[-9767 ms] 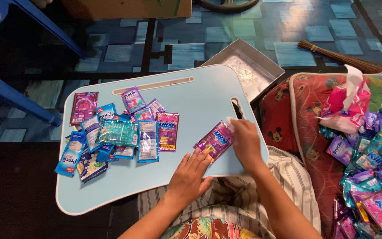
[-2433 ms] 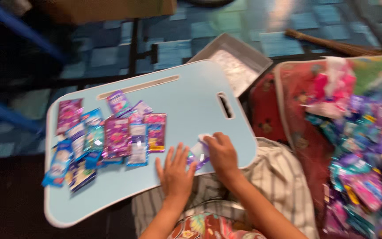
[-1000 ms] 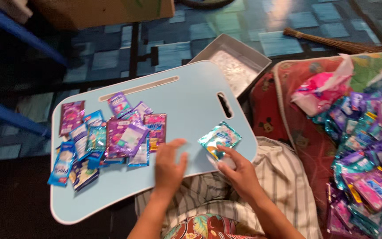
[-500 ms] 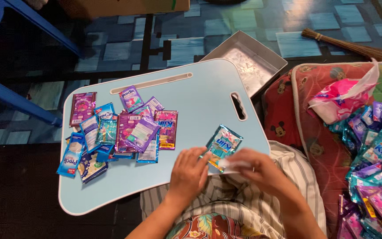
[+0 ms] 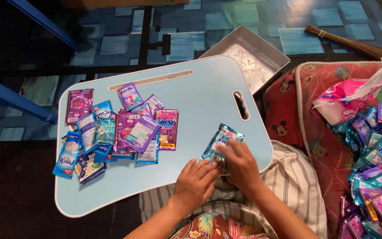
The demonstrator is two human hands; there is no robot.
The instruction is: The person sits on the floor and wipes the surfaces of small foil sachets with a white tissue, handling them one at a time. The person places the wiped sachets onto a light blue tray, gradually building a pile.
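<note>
Near the front right edge of the light-blue counter (image 5: pixel 191 102), the teal sachet (image 5: pixel 219 140) lies flat with both your hands on it: your right hand (image 5: pixel 240 164) covers its lower part, fingers curled down, while your left hand (image 5: pixel 196 181) presses fingertips at its lower left corner. Whether either grip actually pinches it I cannot tell. Keep it pinned flat, well apart from the sachet pile (image 5: pixel 116 132).

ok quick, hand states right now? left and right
Left hand: fingers curled, touching the teal sachet on the lap desk; grip unclear.
Right hand: pressed on the same sachet; grip cannot be told.
</note>
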